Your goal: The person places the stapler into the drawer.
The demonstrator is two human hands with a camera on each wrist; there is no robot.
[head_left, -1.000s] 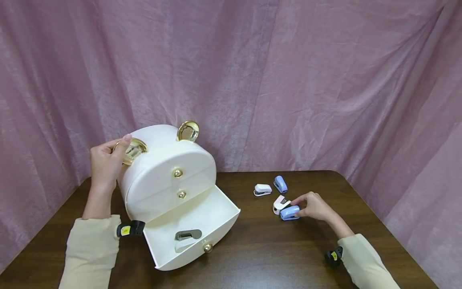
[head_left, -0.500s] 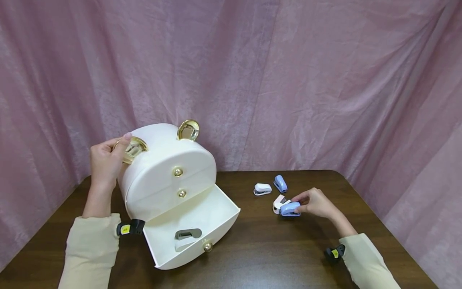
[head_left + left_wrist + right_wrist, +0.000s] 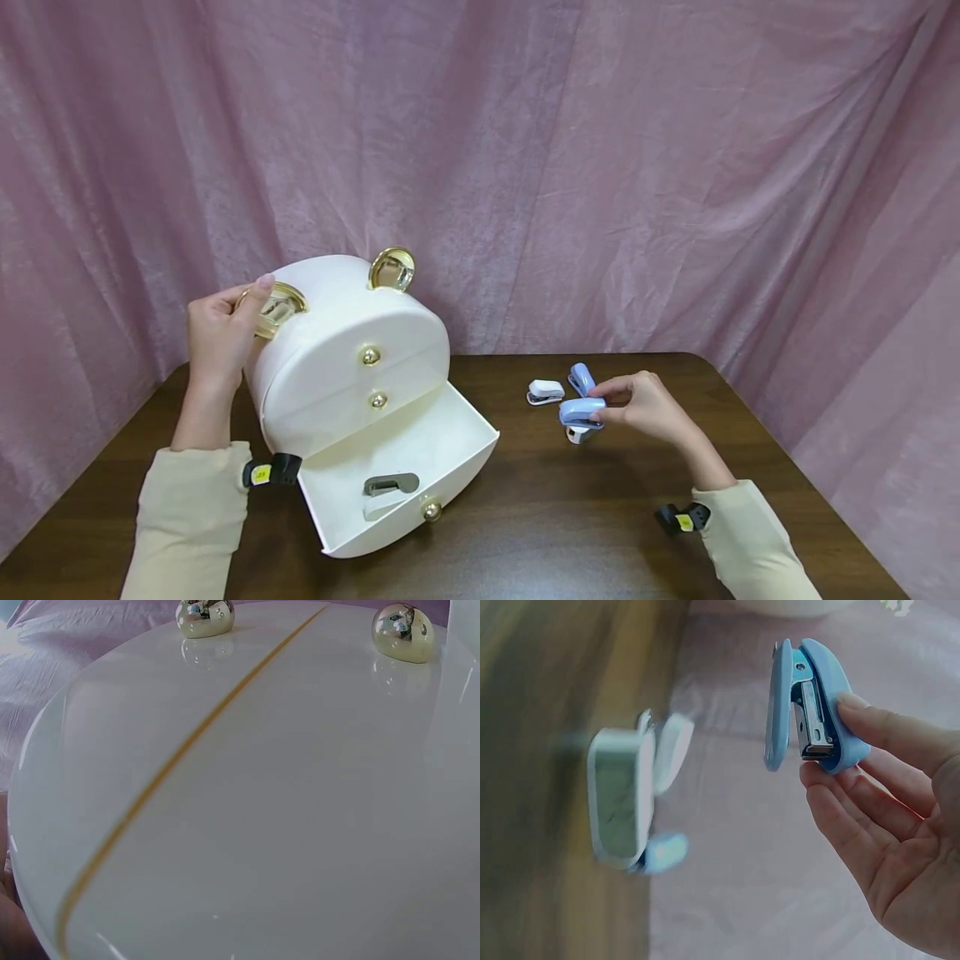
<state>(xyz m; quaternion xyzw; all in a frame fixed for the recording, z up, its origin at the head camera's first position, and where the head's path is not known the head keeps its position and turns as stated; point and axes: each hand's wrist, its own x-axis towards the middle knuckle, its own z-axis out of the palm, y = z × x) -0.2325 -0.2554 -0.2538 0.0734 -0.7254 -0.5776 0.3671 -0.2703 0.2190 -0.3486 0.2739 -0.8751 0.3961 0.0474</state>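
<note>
In the head view my right hand (image 3: 652, 408) pinches a light blue mini stapler (image 3: 579, 410) above the table. The right wrist view shows its thumb and fingers on the side of that stapler (image 3: 840, 712), whose jaws stand apart. Below it, partly hidden, sits a pale stapler (image 3: 579, 435). A second blue stapler (image 3: 579, 377) and a white stapler (image 3: 545, 390) lie just behind. With thumb and fingers, my left hand (image 3: 221, 342) holds one gold ear (image 3: 283, 305) of a white rounded drawer box (image 3: 322, 358). Its lower drawer (image 3: 408, 425) is pulled out, with a grey-and-white stapler (image 3: 392, 485) inside.
A second gold ear (image 3: 392, 271) tops the box, and gold knobs (image 3: 370, 356) dot its front. The brown wooden table (image 3: 555, 525) extends beneath everything, with its far edge against a pink curtain (image 3: 525, 183).
My right hand has lifted the blue stapler off the table and moved it up and to the left, over the pale stapler. The left hand stays on the gold ear.
</note>
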